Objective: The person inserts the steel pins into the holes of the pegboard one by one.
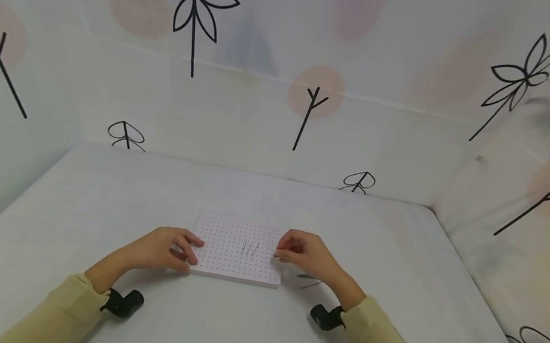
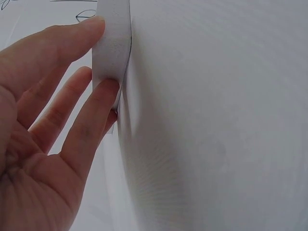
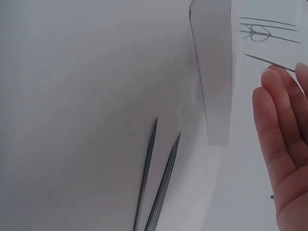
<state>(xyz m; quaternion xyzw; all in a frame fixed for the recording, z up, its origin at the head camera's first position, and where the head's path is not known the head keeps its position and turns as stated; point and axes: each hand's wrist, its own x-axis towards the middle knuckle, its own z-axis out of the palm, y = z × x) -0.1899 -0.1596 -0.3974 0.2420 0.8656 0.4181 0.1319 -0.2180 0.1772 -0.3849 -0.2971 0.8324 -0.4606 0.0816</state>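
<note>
Currently, the right hand (image 1: 309, 255) pinches a needle (image 3: 267, 62) at the right edge of the board (image 1: 222, 260), three pins (image 1: 248, 249) stand in it, and the left hand (image 1: 166, 249), fingers loosely extended, touches its left edge.

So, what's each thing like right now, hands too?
Board: flat on the table
Three pins: standing up in the board
Fourth pin: held, one end towards the board
Tweezers: lying on the table, tips apart
Left hand: touching the board's edge
Right hand: pinching the fourth pin
</note>
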